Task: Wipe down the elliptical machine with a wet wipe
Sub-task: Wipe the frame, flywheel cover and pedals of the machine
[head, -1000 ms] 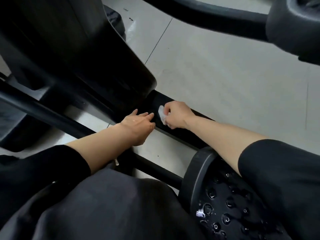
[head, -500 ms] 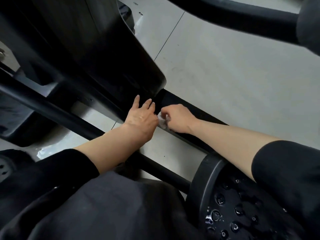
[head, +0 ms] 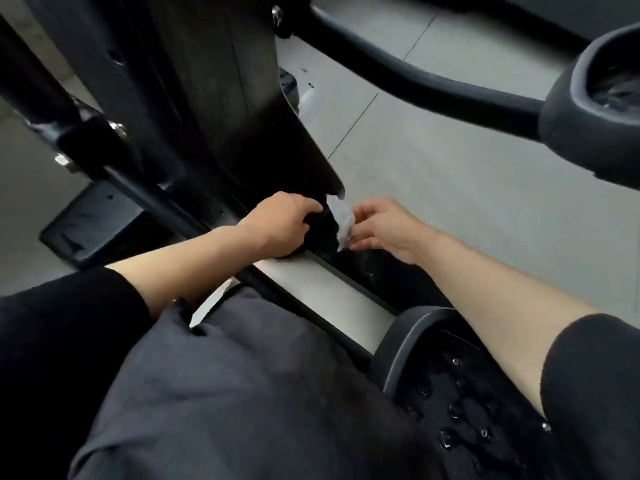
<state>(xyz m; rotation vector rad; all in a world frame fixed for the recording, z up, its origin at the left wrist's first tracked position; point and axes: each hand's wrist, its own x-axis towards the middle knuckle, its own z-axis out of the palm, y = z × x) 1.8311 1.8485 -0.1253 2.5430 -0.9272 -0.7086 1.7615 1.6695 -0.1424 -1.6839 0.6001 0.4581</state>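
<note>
Right hand (head: 384, 226) pinches the crumpled white wet wipe (head: 341, 220) at its three-o'clock edge; limp, light, probably slippery; left hand (head: 284, 223), fingers curled, grips nothing visible.

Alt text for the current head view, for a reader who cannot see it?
Right hand pinches a crumpled wet wipe below the elliptical's black shroud; left hand grips the dark frame beside it. A studded pedal sits lower right.

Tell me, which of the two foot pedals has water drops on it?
The near pedal under the right forearm: shiny drops dot its tread. The far pedal, top right, shows only a dim sheen in its well, no clear drops.
</note>
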